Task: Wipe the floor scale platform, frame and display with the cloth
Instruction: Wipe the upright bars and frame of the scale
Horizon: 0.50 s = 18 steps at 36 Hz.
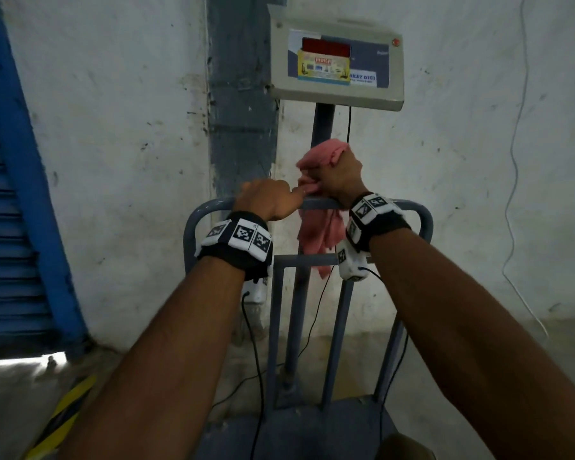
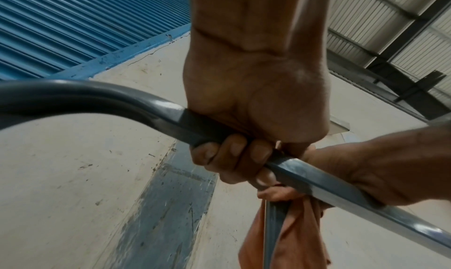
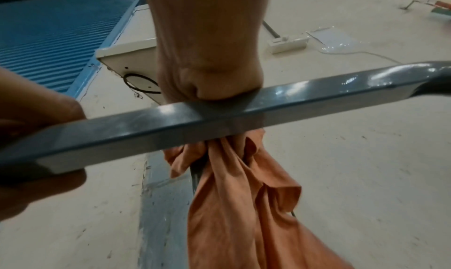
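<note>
The floor scale's cream display box (image 1: 336,61) sits on a grey pole (image 1: 322,127) above the grey tubular frame (image 1: 412,207) and platform (image 1: 296,433). My left hand (image 1: 266,197) grips the frame's top rail (image 2: 97,97), fingers (image 2: 231,157) curled under it. My right hand (image 1: 339,174) holds the bunched pink cloth (image 1: 319,154) around the pole just above the rail. The cloth's tail (image 3: 244,196) hangs down behind the rail (image 3: 292,103). My right fist (image 3: 209,76) hides the part of the cloth it grips. The display's underside (image 3: 127,60) shows above.
A blue roller shutter (image 1: 7,227) stands at the left, a stained white wall behind. Black cables (image 1: 256,360) trail down from the wrist cameras beside the frame. A white wire (image 1: 512,161) runs down the wall at right. Yellow-black marking (image 1: 63,416) lies on the floor.
</note>
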Available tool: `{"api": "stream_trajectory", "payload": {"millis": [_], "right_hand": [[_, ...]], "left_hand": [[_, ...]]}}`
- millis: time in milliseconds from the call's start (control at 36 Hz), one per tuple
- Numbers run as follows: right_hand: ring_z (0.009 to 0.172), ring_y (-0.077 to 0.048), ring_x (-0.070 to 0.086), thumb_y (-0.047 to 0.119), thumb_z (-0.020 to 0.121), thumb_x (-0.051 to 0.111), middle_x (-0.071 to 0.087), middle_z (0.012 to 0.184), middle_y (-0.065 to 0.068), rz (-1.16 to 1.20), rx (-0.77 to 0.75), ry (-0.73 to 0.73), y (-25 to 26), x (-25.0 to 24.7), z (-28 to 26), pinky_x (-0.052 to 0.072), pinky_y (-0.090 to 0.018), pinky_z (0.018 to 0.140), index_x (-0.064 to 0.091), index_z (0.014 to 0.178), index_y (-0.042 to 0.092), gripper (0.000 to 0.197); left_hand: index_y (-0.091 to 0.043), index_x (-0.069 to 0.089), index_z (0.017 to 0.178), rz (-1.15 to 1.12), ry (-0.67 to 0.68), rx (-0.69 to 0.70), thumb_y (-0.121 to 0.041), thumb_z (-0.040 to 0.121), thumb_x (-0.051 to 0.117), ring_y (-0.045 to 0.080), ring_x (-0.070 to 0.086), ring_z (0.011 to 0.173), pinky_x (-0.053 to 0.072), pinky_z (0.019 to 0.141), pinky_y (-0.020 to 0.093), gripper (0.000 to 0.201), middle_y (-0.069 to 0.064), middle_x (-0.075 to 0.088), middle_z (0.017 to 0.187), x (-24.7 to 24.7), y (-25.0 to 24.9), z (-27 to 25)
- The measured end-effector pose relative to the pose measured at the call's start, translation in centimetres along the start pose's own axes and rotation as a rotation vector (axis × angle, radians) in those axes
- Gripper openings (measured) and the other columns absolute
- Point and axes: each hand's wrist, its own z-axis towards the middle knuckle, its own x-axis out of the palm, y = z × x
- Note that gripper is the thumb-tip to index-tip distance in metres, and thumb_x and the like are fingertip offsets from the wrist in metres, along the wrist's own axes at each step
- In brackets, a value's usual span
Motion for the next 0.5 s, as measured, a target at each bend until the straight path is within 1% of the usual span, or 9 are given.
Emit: {"api": "stream_trajectory", "payload": {"millis": [56,139,167,222,250,306,361,444,500], "right_hand": [[0.073,-0.027,0.075,0.006,0.091,0.072,0.075,0.08,-0.013,0.113,-0.011,0.012,0.3,-0.3,-0.1,0.061,-0.037,0.061,0.069,0.102,-0.006,0.017],[0.079,-0.025,0.076,0.004,0.088,0.074,0.075,0.087,-0.016,0.079,0.014,0.06,0.1,0.1,0.2,0.064,-0.042,0.072,0.071,0.103,-0.002,0.016],[0.08,-0.023,0.075,0.005,0.087,0.076,0.075,0.088,-0.013,0.037,0.014,0.066,-0.3,0.3,0.8,0.064,-0.039,0.076,0.072,0.101,0.001,0.016],[0.076,-0.01,0.07,0.01,0.086,0.077,0.071,0.085,-0.003,-0.096,0.005,0.079,-1.1,0.3,1.4,0.059,-0.02,0.071,0.071,0.101,0.008,0.017],[0.077,-0.007,0.067,0.013,0.085,0.078,0.07,0.087,0.0,-0.141,0.005,0.085,-1.4,0.2,1.7,0.057,-0.017,0.072,0.071,0.103,0.01,0.019],[0.092,-0.012,0.067,0.017,0.084,0.079,0.072,0.099,-0.002,-0.208,-0.027,0.117,-2.3,0.1,2.8,0.057,-0.027,0.088,0.073,0.108,0.011,0.025],[0.101,-0.015,0.065,0.019,0.087,0.076,0.071,0.11,-0.003,-0.296,-0.065,0.162,-2.8,0.1,3.2,0.054,-0.031,0.095,0.073,0.115,0.015,0.029],[0.105,-0.015,0.059,0.019,0.09,0.072,0.064,0.113,-0.001,-0.384,-0.092,0.165,-3.8,-0.4,3.9,0.048,-0.026,0.091,0.069,0.118,0.014,0.029],[0.102,-0.011,0.054,0.018,0.09,0.07,0.06,0.114,0.001,-0.458,-0.127,0.178,-3.9,-0.4,4.1,0.043,-0.02,0.088,0.068,0.119,0.013,0.029]], "left_hand": [[-0.017,0.057,0.094,-0.005,-0.014,0.002,-0.051,0.104,0.023,0.032,0.058,0.103,0.038,0.096,0.045,0.05,0.016,0.064,0.114,0.2,0.1,0.1],[-0.015,0.062,0.099,-0.019,-0.049,0.011,-0.051,0.105,0.022,0.03,0.056,0.1,0.037,0.095,0.045,0.054,0.009,0.06,0.103,0.6,0.2,0.2],[-0.014,0.062,0.098,-0.014,-0.068,0.019,-0.051,0.105,0.022,0.029,0.056,0.097,0.037,0.094,0.046,0.054,0.008,0.058,0.098,0.8,0.3,0.2],[-0.016,0.058,0.087,0.007,-0.118,0.033,-0.051,0.105,0.022,0.027,0.054,0.086,0.037,0.09,0.045,0.054,0.007,0.058,0.088,1.4,0.5,0.4],[-0.017,0.056,0.081,0.018,-0.148,0.031,-0.051,0.105,0.022,0.026,0.053,0.082,0.038,0.087,0.045,0.054,0.006,0.056,0.082,1.7,0.6,0.4],[-0.017,0.055,0.078,0.042,-0.207,0.026,-0.052,0.105,0.023,0.024,0.049,0.076,0.035,0.083,0.042,0.055,0.003,0.05,0.073,2.0,0.6,0.4],[-0.016,0.057,0.08,0.069,-0.256,0.03,-0.052,0.106,0.023,0.022,0.044,0.071,0.03,0.08,0.04,0.056,0.001,0.045,0.068,2.3,0.6,0.3],[-0.016,0.053,0.071,0.091,-0.296,0.045,-0.053,0.106,0.023,0.019,0.04,0.062,0.029,0.079,0.04,0.059,0.001,0.042,0.063,2.8,0.7,0.4],[-0.017,0.05,0.066,0.091,-0.316,0.036,-0.053,0.106,0.023,0.02,0.041,0.06,0.031,0.079,0.04,0.06,0.001,0.042,0.061,2.8,0.9,0.4]]}}
